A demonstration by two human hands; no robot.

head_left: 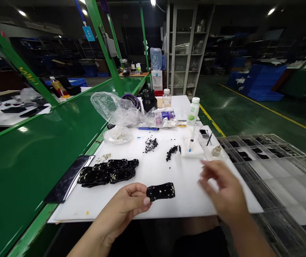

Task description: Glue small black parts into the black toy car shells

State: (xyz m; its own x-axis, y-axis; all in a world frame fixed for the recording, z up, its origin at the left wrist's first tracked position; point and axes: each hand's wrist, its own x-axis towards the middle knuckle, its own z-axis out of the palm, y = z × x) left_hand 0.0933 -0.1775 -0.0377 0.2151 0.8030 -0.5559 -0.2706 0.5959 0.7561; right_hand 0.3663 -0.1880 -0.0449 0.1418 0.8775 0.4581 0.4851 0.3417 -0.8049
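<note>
My left hand (127, 203) pinches a small flat black plastic part (160, 191) by its left end, just above the white work board (169, 171). My right hand (224, 187) hovers to the right of the part, blurred by motion, with its fingers loosely curled and apart and nothing seen in them. A pile of similar black parts (108, 172) lies to the left on the board. Two heaps of tiny black pieces (150, 144) (172, 151) lie further back. A syringe (192, 139) and a small glass pot (216, 151) stand near the board's far right.
Clear plastic trays (276, 171) with black parts fill the right side. Plastic bags (115, 107), a black jug (149, 100), bottles (193, 111) and a blue pen (148, 128) crowd the board's far end. A green frame and shelf (35, 150) runs along the left.
</note>
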